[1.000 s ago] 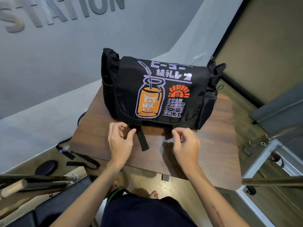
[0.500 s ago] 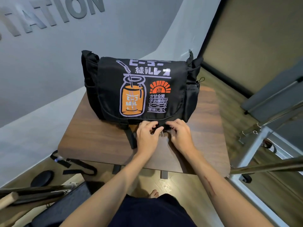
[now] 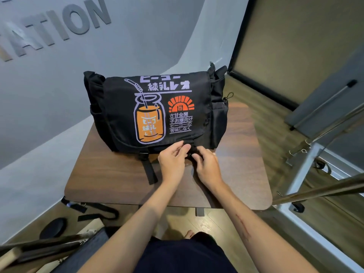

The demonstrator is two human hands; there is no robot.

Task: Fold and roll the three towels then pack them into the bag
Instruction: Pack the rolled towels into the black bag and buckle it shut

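On the worktop (image 3: 110,174), the soft messenger bag (image 3: 157,111) slumps; left hand (image 3: 172,161) and right hand (image 3: 206,166) pinch its stiff buckle (image 3: 190,146).

My fingers (image 3: 186,147) cover the right buckle on the bag (image 3: 157,113); its closed flap hides whatever is inside.
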